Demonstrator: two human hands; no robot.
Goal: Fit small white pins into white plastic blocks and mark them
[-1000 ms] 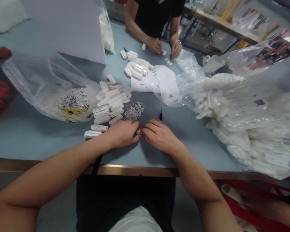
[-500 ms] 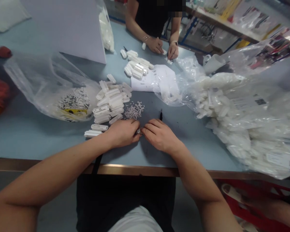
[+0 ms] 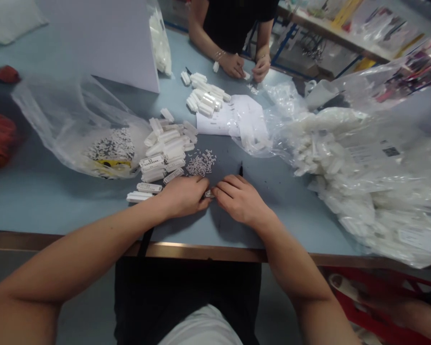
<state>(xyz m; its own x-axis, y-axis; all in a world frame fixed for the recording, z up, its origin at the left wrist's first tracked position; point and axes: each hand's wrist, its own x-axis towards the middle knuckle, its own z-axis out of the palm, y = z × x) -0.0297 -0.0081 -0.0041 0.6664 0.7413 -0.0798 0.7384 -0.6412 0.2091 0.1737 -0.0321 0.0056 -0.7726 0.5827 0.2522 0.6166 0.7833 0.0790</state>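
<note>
My left hand is closed around a white slotted plastic housing, of which only a short end shows between my hands. The fingertips of my right hand press together at that same end; whether they pinch a tiny part is hidden. Just beyond my left hand lies a loose heap of small white pieces. A pile of similar white plastic housings sits to its left, with two more near my left wrist. Behind my right hand a thin black pen-like tool rests on the table.
A clear bag with small white pieces stands left, near a grey-white panel. Bulky bags of white parts cover the right side. Across the blue table, a co-worker's hands handle small parts beside more housings and a paper sheet.
The whole view has shifted slightly. My hands stay together at the housing with barely any movement. The co-worker's hands have moved a little.
</note>
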